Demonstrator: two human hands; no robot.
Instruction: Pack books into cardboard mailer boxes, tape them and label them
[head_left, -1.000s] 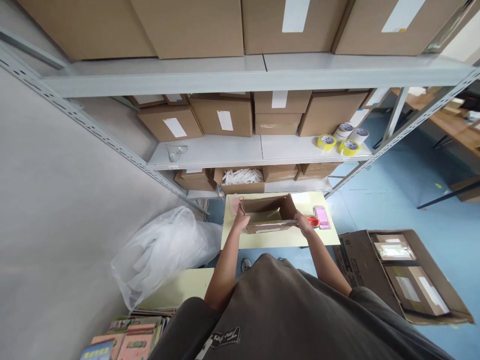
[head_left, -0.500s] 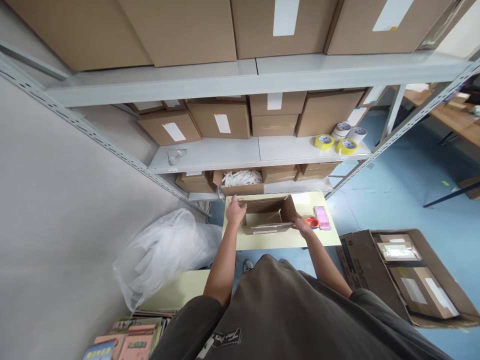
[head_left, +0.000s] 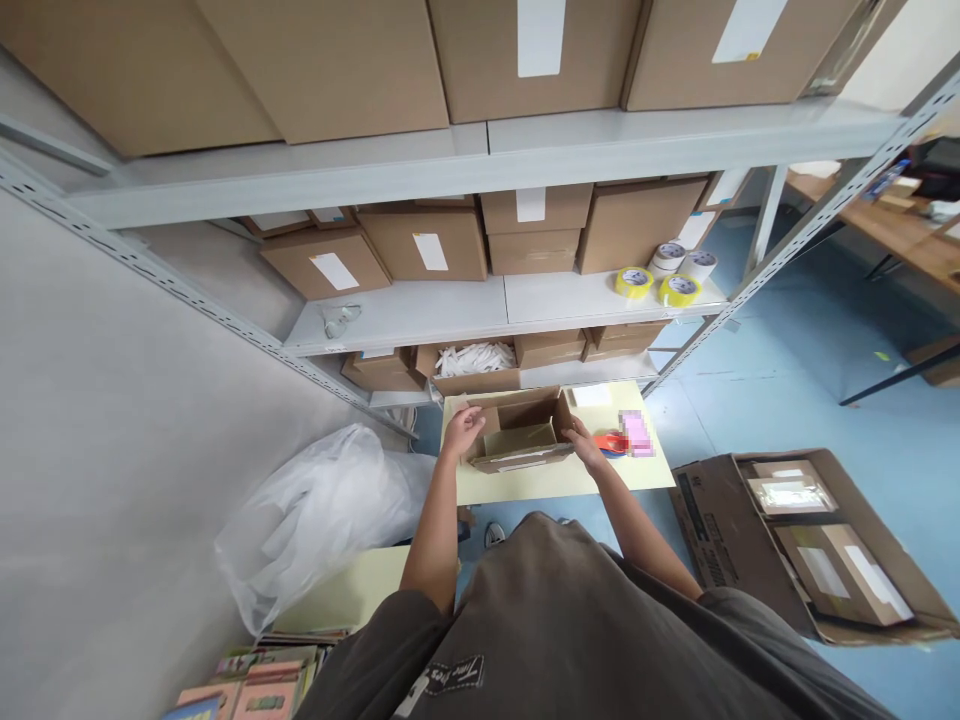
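An open-topped cardboard box [head_left: 525, 461] is between my hands over the pale yellow table [head_left: 540, 488], its opening facing up and a white label on its near side. My left hand [head_left: 463, 432] grips the box's left end, fingers bent over the edge. At the opposite end my right hand [head_left: 584, 444] holds the right wall near the front corner; some of its fingers are hidden behind the cardboard. Just right of that hand lie a red and blue object [head_left: 613, 443] and a pink, pixelated item [head_left: 637, 433].
Ahead stands a metal shelf [head_left: 480, 165] with cardboard boxes, yellow tape rolls [head_left: 634, 282] and a carton of white strips [head_left: 475, 359]. A plastic bag [head_left: 322, 520] and books [head_left: 266, 695] are at left. A large carton [head_left: 709, 520] with smaller boxes sits on the floor at right.
The box has tilted a little, its left end now nearer me. My left hand has shifted along its left end. The whole view has moved slightly.
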